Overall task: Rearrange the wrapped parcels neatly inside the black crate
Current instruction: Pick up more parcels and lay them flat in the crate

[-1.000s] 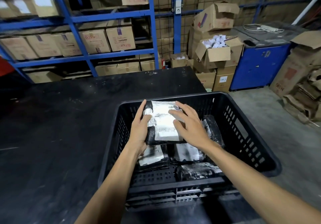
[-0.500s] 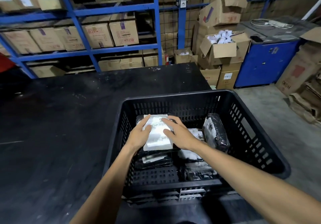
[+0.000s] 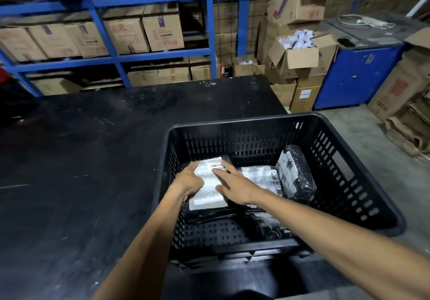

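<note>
The black crate (image 3: 239, 120) stands at the table's right front corner. In its left rear part lies a black-wrapped parcel with a white label (image 3: 209, 197), flat on top of another parcel. My left hand (image 3: 189, 180) holds its left edge. My right hand (image 3: 232, 185) lies on its right side with fingers spread. To the right, a second labelled parcel (image 3: 263, 176) lies flat. A third parcel (image 3: 295, 171) leans against the right wall. A further parcel (image 3: 267, 226) lies near the front, partly hidden by my right forearm.
The crate sits on a black table (image 3: 81, 171). Blue shelving (image 3: 162, 55) with cardboard boxes stands behind it. Stacked cartons (image 3: 300, 60), a blue cabinet (image 3: 356, 76) and flattened cardboard (image 3: 407, 113) line the grey floor at the right.
Both hands have lowered the labelled parcel from above the crate down into its left rear part, where it now lies flat. The camera view has tilted slightly.
</note>
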